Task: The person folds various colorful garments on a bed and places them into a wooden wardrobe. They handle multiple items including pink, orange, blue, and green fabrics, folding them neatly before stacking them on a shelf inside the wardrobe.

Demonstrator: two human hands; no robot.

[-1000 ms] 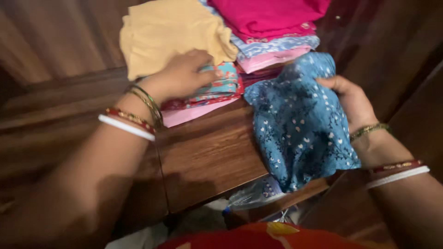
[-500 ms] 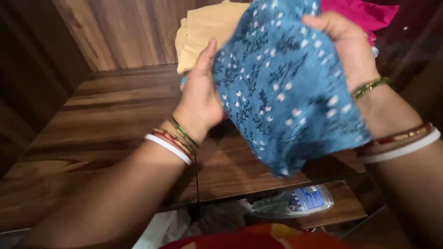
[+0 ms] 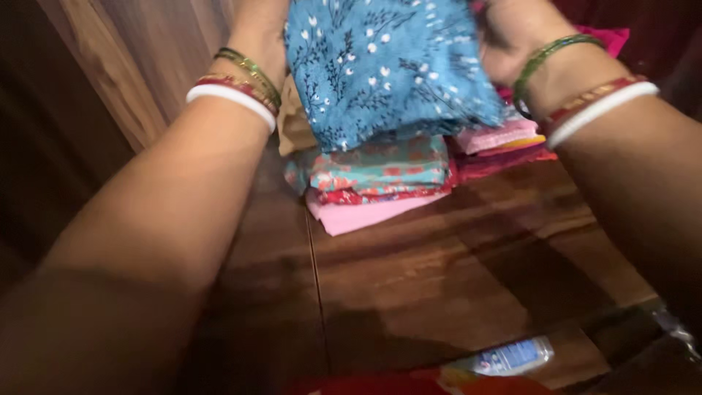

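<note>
Two hands are up at the top of my view, both on one blue floral cloth (image 3: 387, 69), and I read the scene from left to right. Furthest left is a wooden side wall (image 3: 139, 66), its grain running steeply upward. Next comes my left hand (image 3: 259, 33), mostly cut off by the top edge; green, red and white bangles (image 3: 238, 84) ring its wrist, and it presses against the left edge of the cloth, though I cannot tell how its fingers are curled because they lie out of frame or behind the fabric. The blue cloth, printed with small white flowers and dark sprigs, hangs folded between the two hands, raised above a stack of folded clothes (image 3: 380, 183) and covering its upper part. In that stack I see a teal piece with red print, a red layer under it, and a pale pink piece at the bottom, all lying on the wooden shelf (image 3: 439, 278). A tan garment (image 3: 295, 128) peeks out just beside the stack's left side. Right of the stack, pink and magenta folded pieces (image 3: 504, 139) sit close against it. My right hand (image 3: 512, 44) holds the cloth's right edge, fingers closed into the fabric, with similar bangles on the wrist. Low down, near the front edge, lies a clear plastic bottle (image 3: 504, 358).
</note>
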